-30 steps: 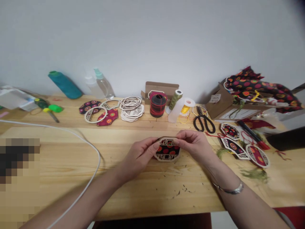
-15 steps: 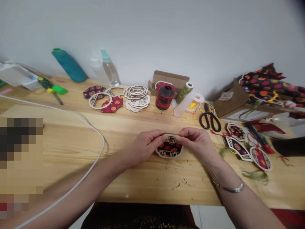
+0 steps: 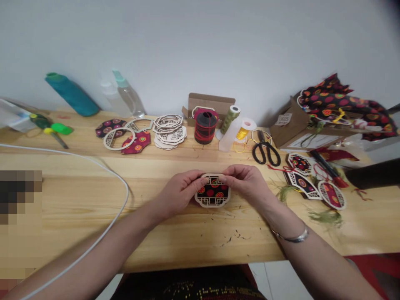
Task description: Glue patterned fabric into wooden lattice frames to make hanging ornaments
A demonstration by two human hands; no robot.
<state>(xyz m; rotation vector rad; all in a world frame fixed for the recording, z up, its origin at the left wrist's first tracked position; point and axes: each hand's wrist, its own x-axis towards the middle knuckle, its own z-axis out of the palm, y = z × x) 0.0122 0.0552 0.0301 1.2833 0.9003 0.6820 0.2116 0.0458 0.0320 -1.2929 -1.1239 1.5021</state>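
Between both hands, just above the table, is a wooden fretwork ornament with a notched outline, backed by black fabric with red and orange motifs. My left hand pinches its upper left edge, thumb on the front face. At the upper right edge my right hand grips it the same way, a silver bracelet on that wrist. Fingers behind the ornament are hidden. Dark scraps lie on the wood below it.
Behind my hands stand a stack of fretwork frames, a black-and-red thread spool and black scissors. Finished-looking ornaments lie right, before a cardboard box. A white cable crosses over my left forearm.
The camera view has shifted, so most things appear further left. Both hands keep the same grip on the ornament, which looks nearly unchanged in pose.
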